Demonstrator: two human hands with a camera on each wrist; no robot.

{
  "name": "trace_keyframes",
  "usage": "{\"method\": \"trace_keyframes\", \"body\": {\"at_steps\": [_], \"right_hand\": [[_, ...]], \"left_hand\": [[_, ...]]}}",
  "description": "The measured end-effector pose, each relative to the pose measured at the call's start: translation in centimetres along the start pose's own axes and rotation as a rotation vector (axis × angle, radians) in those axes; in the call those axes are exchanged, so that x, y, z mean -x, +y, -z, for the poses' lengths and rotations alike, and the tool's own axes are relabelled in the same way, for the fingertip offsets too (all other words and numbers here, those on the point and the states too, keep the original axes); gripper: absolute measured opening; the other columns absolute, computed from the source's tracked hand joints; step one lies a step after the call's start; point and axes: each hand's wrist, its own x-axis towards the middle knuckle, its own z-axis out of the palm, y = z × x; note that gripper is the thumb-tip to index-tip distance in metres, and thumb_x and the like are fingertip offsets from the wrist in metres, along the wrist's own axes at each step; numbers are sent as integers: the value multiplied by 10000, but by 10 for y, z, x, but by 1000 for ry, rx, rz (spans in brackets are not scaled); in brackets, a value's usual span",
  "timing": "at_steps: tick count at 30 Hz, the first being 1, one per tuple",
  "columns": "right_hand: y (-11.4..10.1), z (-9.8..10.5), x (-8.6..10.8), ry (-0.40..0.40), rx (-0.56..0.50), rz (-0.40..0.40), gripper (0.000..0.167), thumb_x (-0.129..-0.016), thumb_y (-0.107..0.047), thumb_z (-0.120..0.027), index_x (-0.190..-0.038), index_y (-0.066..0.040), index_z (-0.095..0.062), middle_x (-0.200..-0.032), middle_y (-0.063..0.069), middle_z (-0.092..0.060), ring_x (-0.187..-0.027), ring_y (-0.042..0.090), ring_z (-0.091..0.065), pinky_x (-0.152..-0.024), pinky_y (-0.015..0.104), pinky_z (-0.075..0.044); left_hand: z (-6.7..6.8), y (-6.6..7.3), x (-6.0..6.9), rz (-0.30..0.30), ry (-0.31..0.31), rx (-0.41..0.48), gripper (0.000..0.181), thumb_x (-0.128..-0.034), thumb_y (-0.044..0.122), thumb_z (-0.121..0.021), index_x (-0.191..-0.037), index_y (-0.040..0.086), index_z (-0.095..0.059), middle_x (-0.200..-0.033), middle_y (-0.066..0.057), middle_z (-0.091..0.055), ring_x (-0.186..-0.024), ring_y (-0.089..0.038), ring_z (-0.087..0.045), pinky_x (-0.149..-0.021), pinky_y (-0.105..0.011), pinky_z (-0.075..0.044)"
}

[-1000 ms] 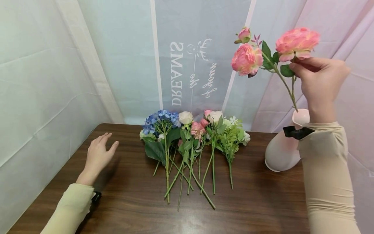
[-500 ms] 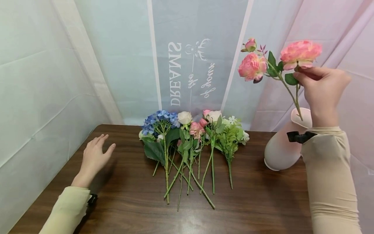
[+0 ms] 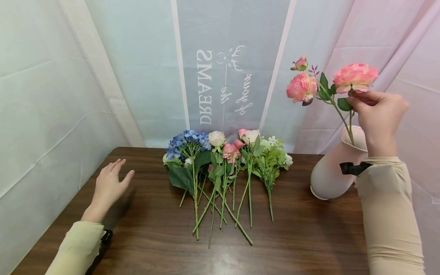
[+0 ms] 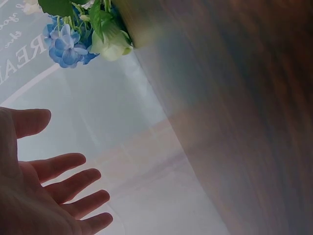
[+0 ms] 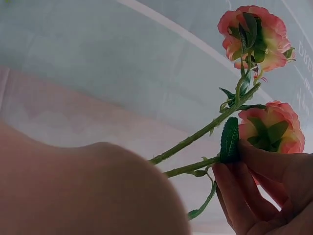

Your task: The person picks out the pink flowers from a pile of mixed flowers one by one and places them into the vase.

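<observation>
My right hand pinches the stem of a pink artificial flower branch just under its largest bloom. Two blooms and a bud show on this branch, and its lower stem goes down into the mouth of a white-and-pink vase. In the right wrist view, thumb and fingertips meet on the stem beside a green leaf. My left hand holds nothing over the left part of the table, its fingers apart, as the left wrist view also shows. The stem's end is hidden inside the vase.
Several artificial flowers lie in a row mid-table, stems toward me: a blue hydrangea, a white rose, a pink flower and a green sprig. A printed cloth hangs behind the dark wooden table.
My right hand has come down with the pink flower branch, and the stem has sunk deeper into the vase. My left hand has drifted slightly left and nearer to me.
</observation>
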Motion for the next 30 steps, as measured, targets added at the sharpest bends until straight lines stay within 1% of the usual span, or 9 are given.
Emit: {"method": "trace_keyframes", "body": {"at_steps": [3, 6, 13, 16, 20, 25, 27, 30], "right_hand": [[7, 1, 2, -11, 0, -9, 282, -795, -139, -744, -1076, -122, -722, -606, -390, -561, -594, -210, -557, -601, -9, -410], [16, 2, 3, -7, 27, -5, 285, -797, -153, -743, -1078, -107, -721, -602, -404, -547, -588, -221, -546, -592, -10, -401], [30, 2, 7, 9, 148, 6, 313, -817, -223, -723, -1086, -63, -709, -562, -463, -456, -540, -263, -477, -568, 9, -357], [35, 2, 8, 6, 164, 3, 321, -823, -225, -717, -1093, -53, -707, -564, -467, -447, -541, -270, -469, -564, 10, -354], [39, 2, 9, 11, 159, 2, 321, -824, -213, -718, -1094, -41, -706, -571, -469, -448, -548, -279, -466, -573, 0, -353], [43, 4, 10, 18, 181, 2, 331, -820, -232, -720, -1088, -40, -705, -568, -478, -432, -537, -286, -451, -580, 0, -345], [44, 4, 10, 19, 203, 8, 337, -819, -243, -717, -1080, -31, -704, -555, -482, -414, -527, -286, -437, -622, -4, -318], [47, 6, 9, 24, 227, 19, 343, -819, -256, -713, -1066, -18, -705, -537, -487, -389, -516, -288, -416, -692, 26, -290]], "left_hand": [[1, -2, 1, 4, -2, -2, 592, -973, 376, -488, -1390, -37, -416, -1432, -284, -383, -1291, -521, -295, -972, -690, -229], [2, -5, 1, 10, -2, -4, 592, -973, 376, -487, -1393, -35, -414, -1435, -284, -378, -1298, -520, -288, -975, -689, -227], [5, -11, 3, 12, 9, -6, 592, -975, 371, -486, -1393, -42, -410, -1423, -301, -381, -1288, -529, -294, -974, -691, -228], [7, -13, 4, 26, -2, -2, 602, -979, 378, -478, -1408, -36, -391, -1438, -300, -360, -1297, -532, -277, -980, -692, -218], [9, -15, 5, 41, -14, 2, 610, -983, 388, -465, -1419, -29, -376, -1454, -294, -339, -1302, -538, -261, -971, -703, -213], [10, -19, 6, 52, -12, 3, 608, -983, 389, -457, -1419, -28, -376, -1461, -284, -337, -1301, -538, -261, -948, -714, -218], [10, -19, 5, 50, -6, 2, 607, -983, 386, -458, -1417, -31, -377, -1456, -287, -343, -1296, -543, -264, -948, -711, -222], [9, -20, 5, 41, 2, 2, 607, -982, 383, -461, -1413, -35, -380, -1447, -294, -351, -1285, -549, -272, -952, -707, -227]]}}
